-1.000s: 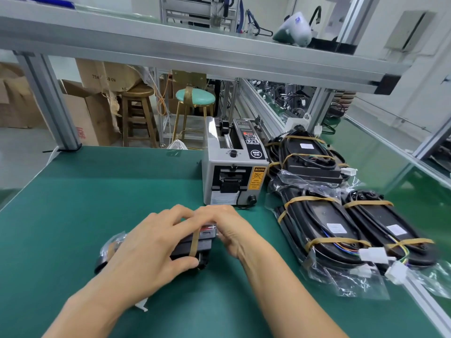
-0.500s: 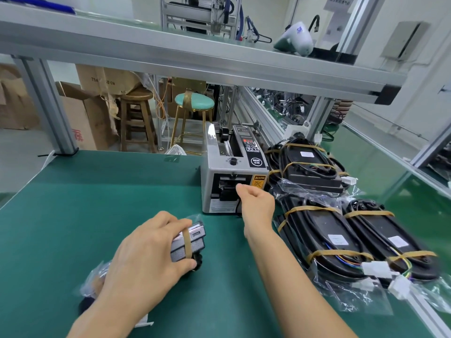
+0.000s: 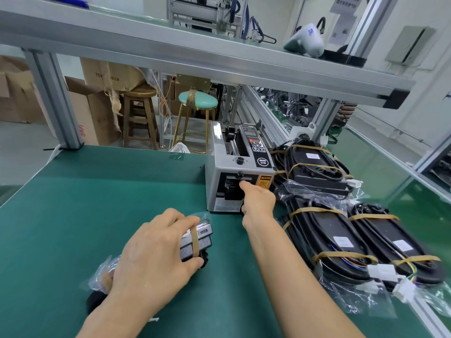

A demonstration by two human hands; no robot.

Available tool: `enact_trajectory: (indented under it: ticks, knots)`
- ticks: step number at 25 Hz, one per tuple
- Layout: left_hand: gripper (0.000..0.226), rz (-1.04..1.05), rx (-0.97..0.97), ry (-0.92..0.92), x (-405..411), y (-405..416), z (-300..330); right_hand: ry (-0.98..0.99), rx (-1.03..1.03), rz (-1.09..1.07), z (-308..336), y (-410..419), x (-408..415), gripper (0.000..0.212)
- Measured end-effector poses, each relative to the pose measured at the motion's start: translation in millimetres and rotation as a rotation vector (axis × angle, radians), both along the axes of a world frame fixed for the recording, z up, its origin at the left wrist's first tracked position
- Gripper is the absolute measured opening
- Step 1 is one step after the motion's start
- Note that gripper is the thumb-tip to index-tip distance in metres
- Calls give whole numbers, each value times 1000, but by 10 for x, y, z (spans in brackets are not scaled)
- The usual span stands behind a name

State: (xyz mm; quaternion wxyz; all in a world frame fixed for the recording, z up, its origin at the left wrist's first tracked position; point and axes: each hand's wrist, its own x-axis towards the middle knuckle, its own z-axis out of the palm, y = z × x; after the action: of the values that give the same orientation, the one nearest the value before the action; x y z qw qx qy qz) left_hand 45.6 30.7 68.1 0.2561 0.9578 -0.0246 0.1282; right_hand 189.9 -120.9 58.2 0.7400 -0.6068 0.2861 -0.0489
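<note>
The single wide-angle camera rides on my head, facing forward and down across the green bench [image 3: 97, 191]. Nearest the lens, low in the frame, are my left hand [image 3: 156, 252] on the banded pack [image 3: 199, 241] and my right hand [image 3: 258, 201] at the tape dispenser [image 3: 216, 186], dead centre. The shelf beam [image 3: 195, 57] spans the top; two stools [image 3: 139, 113] recede far off at upper left, edges bowed by the lens.

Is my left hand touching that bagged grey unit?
Touching. The head view shows the left hand gripping the bagged grey unit, fingers curled over its top.
</note>
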Motion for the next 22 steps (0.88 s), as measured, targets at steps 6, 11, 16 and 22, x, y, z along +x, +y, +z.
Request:
enact_trajectory:
  ticks: [6, 11, 16, 22]
  knots:
    - [61, -28, -94, -23, 4, -2, 32, -99, 56, 480, 162, -91, -767, 13]
    - [62, -18, -238, -28, -19, -9, 49, -223, 75, 571, 36, 98, -1237, 8]
    - [56, 38, -291, 4, -30, -38, 43, -281, 68, 473, -42, 151, -1242, 25]
    - [57, -3, -308, 8, -50, -51, 86, -280, -32, 456, -52, 140, -1210, 16]
